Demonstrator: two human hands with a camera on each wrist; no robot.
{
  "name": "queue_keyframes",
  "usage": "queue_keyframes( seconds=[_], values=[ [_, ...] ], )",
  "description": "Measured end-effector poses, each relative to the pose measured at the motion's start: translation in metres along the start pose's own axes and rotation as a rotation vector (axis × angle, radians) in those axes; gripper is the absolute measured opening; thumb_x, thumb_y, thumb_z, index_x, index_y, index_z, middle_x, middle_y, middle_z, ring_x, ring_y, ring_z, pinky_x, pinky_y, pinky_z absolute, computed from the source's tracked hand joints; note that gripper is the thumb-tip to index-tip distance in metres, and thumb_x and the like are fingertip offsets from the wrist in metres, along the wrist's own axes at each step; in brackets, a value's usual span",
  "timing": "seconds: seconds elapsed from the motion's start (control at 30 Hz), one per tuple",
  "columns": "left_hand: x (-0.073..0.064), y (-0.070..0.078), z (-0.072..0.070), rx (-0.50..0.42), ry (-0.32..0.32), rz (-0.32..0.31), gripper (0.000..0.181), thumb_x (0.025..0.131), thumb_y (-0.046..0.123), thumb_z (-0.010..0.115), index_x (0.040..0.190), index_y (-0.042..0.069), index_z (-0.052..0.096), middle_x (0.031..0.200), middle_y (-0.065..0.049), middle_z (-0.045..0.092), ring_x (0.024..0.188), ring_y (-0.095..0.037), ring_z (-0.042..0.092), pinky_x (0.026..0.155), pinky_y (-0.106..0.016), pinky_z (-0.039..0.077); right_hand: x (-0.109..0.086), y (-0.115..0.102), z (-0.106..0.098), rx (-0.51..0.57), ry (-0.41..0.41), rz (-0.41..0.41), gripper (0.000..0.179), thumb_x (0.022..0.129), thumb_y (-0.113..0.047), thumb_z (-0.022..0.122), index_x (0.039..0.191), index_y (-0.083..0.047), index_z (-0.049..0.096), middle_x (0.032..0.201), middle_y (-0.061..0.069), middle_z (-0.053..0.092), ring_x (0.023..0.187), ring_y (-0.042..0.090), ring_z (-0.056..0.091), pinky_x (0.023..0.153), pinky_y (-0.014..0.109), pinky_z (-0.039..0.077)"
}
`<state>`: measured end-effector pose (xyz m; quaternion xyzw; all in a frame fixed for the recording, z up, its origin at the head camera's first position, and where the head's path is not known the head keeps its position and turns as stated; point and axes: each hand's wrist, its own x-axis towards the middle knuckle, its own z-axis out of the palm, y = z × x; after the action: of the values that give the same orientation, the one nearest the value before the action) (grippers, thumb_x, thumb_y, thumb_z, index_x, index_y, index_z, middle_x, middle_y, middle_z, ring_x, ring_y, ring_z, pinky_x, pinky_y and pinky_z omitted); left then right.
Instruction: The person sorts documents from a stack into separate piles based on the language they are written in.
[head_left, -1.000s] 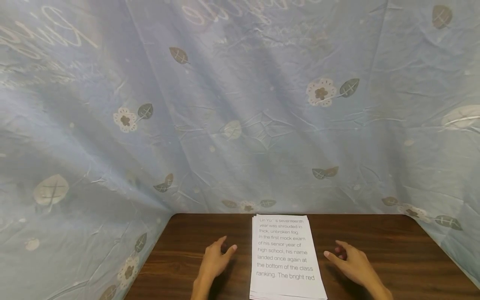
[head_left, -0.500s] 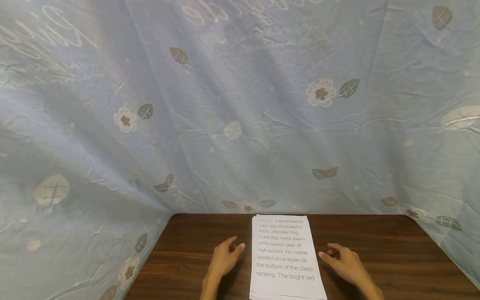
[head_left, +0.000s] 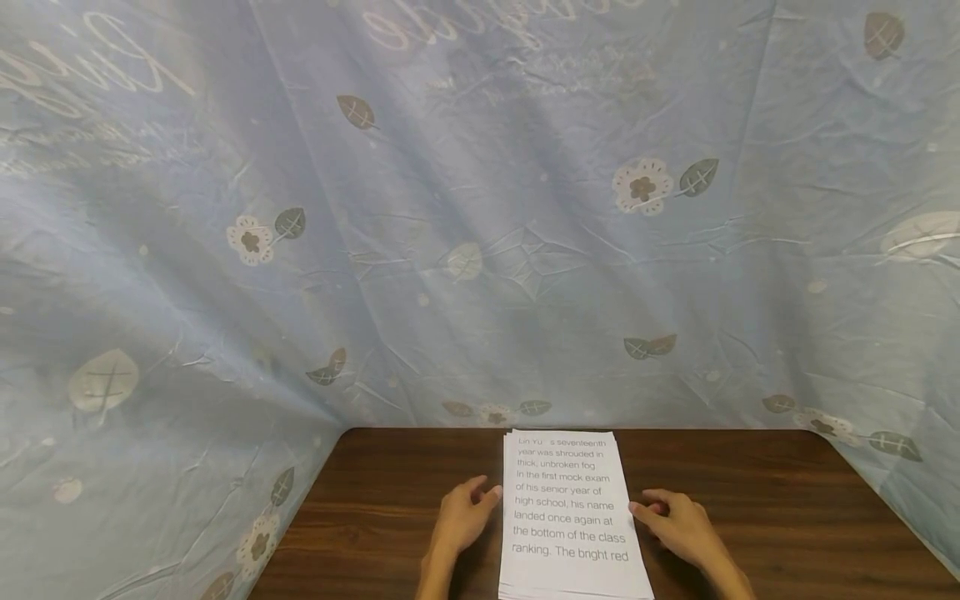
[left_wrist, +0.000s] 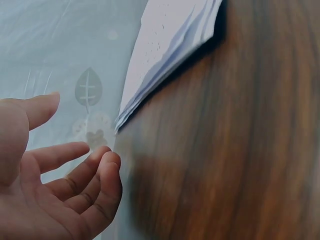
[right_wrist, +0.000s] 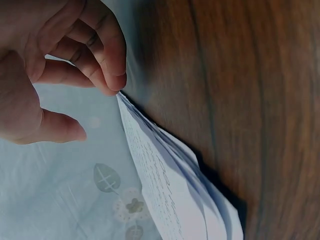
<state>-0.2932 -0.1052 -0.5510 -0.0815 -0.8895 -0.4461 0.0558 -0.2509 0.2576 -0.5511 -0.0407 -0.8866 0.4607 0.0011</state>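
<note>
A stack of printed paper sheets [head_left: 567, 575] lies on the brown wooden table, its large black text facing up. Just left of the stack is my left hand [head_left: 459, 518], fingers loosely bent and thumb spread, holding nothing. In the left wrist view a gap shows between that hand [left_wrist: 60, 195] and the layered edge of the sheets [left_wrist: 160, 50]. My right hand [head_left: 681, 527] sits at the right edge, its thumb tip close to the paper. From the right wrist view, its fingertips [right_wrist: 117, 82] appear near a corner of the stack [right_wrist: 160, 175]; contact is unclear.
The wood-grain table [head_left: 810, 517] extends to both sides of the stack. A pale blue cloth [head_left: 525, 317] printed with flowers and leaves hangs behind the table and along its sides.
Both hands have moved inward toward the stack, the left one to the right and the right one to the left. The paper stays in place.
</note>
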Motion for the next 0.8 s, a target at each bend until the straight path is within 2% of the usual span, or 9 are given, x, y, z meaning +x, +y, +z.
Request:
queue_keyframes(
  seconds=[0.23, 0.43, 0.8],
  values=[
    [0.001, 0.004, 0.011, -0.043, 0.002, -0.062, 0.058, 0.101, 0.04, 0.071, 0.138, -0.005, 0.067, 0.103, -0.009, 0.07, 0.088, -0.018, 0.061, 0.072, -0.033, 0.05, 0.002, -0.005, 0.007, 0.001, 0.026, 0.024, 0.058, 0.101, -0.032, 0.074, 0.137, 0.012, 0.064, 0.095, 0.006, 0.069, 0.076, 0.016, 0.068, 0.061, 0.031, 0.061],
    [0.002, 0.005, 0.019, -0.034, 0.016, -0.056, 0.057, 0.1, 0.04, 0.072, 0.136, -0.004, 0.069, 0.101, -0.008, 0.072, 0.09, -0.019, 0.063, 0.075, -0.037, 0.052, 0.003, -0.006, 0.013, 0.016, 0.036, 0.033, 0.053, 0.1, -0.028, 0.074, 0.135, 0.012, 0.066, 0.089, 0.006, 0.067, 0.072, 0.017, 0.065, 0.058, 0.03, 0.058],
    [0.003, 0.002, 0.028, 0.015, 0.037, -0.044, 0.051, 0.098, 0.033, 0.074, 0.133, -0.004, 0.071, 0.082, 0.002, 0.061, 0.072, -0.014, 0.053, 0.062, -0.028, 0.041, 0.004, -0.001, 0.018, 0.007, 0.069, 0.017, 0.044, 0.097, -0.018, 0.076, 0.129, 0.012, 0.069, 0.081, 0.004, 0.066, 0.066, 0.017, 0.064, 0.052, 0.028, 0.055]
  ],
)
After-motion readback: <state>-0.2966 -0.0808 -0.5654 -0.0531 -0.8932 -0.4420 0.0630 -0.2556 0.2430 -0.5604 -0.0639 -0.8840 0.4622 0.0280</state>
